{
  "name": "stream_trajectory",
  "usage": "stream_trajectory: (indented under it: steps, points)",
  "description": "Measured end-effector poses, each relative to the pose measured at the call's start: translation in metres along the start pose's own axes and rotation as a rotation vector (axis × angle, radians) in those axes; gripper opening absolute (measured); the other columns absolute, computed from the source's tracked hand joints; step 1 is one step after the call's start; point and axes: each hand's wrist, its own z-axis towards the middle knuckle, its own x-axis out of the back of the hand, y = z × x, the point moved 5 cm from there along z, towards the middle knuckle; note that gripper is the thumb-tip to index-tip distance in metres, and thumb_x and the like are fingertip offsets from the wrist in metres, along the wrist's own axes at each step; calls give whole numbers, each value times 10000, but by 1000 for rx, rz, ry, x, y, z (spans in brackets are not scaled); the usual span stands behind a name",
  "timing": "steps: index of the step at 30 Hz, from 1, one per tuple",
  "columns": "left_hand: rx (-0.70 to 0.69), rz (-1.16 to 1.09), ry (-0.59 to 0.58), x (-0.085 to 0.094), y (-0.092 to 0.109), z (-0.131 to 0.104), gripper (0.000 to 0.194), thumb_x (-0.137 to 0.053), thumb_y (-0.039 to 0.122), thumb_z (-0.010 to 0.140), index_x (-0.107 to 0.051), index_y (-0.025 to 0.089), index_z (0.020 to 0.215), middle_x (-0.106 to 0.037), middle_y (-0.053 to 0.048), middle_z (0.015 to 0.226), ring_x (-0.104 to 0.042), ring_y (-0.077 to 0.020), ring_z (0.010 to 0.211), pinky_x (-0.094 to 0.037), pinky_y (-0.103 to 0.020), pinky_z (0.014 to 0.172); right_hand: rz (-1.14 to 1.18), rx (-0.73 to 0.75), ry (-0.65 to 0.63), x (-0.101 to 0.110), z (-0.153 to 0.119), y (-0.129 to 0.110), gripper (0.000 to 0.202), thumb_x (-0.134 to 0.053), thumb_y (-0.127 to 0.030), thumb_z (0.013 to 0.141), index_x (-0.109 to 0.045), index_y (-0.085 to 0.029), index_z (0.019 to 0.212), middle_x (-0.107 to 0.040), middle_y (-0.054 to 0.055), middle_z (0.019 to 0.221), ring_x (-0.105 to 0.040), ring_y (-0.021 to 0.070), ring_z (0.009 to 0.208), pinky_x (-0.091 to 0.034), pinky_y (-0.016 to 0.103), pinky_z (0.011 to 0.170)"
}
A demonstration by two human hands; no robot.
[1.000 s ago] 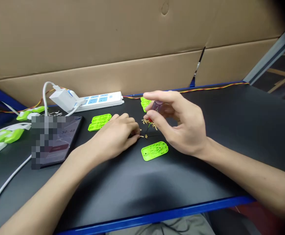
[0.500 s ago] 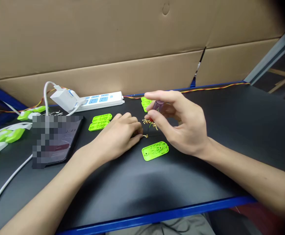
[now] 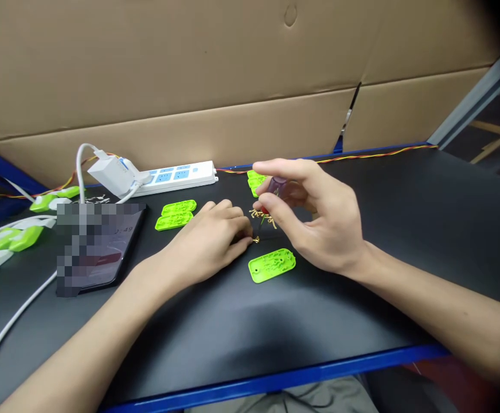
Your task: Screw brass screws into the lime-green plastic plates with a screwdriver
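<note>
My right hand holds a screwdriver with a dark purple handle between thumb and fingers, its thin shaft pointing down at the black table. Resting on the table, my left hand pinches a small brass-coloured metal piece at the fingertips, beside the screwdriver's lower end. Several similar brass pieces lie just behind the shaft. A bright green plastic shell lies in front of both hands, its ribbed inside facing up.
Two green shells lie left of my left hand, and more behind my right hand. A white power strip with a plugged-in charger stands at the back. A phone, white cables and green-and-white pieces are at the left.
My left fingertips have moved slightly right over the small brass piece, so less of it shows. My right hand and the screwdriver are almost unmoved.
</note>
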Motion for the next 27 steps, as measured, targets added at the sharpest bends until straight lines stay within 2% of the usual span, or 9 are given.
stream_trajectory:
  steps: [13, 18, 27]
  points:
    - [-4, -36, 10, -2, 2, 2, 187, -495, 264, 942, -669, 197, 923, -679, -46, 941, -562, -234, 930, -420, -356, 797, -14, 14, -13, 0, 1, -1, 338, -554, -151, 906, -563, -236, 1233, -681, 36, 1146, -701, 179, 964, -631, 379, 898]
    - [-2, -36, 10, -1, 3, 2, 182, -499, 263, 939, -670, 200, 944, -677, -47, 958, -561, -236, 948, -419, -358, 811, -6, 19, -20, 0, 1, -1, 345, -560, -151, 902, -560, -226, 1238, -676, 45, 1172, -700, 174, 973, -633, 344, 879]
    - [-20, -79, 40, -3, 4, 2, 170, -520, 285, 926, -656, 206, 990, -670, -63, 1023, -564, -243, 986, -435, -384, 872, -19, 33, -11, 0, 2, -2, 347, -551, -143, 904, -564, -244, 1235, -686, 37, 1122, -697, 177, 945, -617, 390, 915]
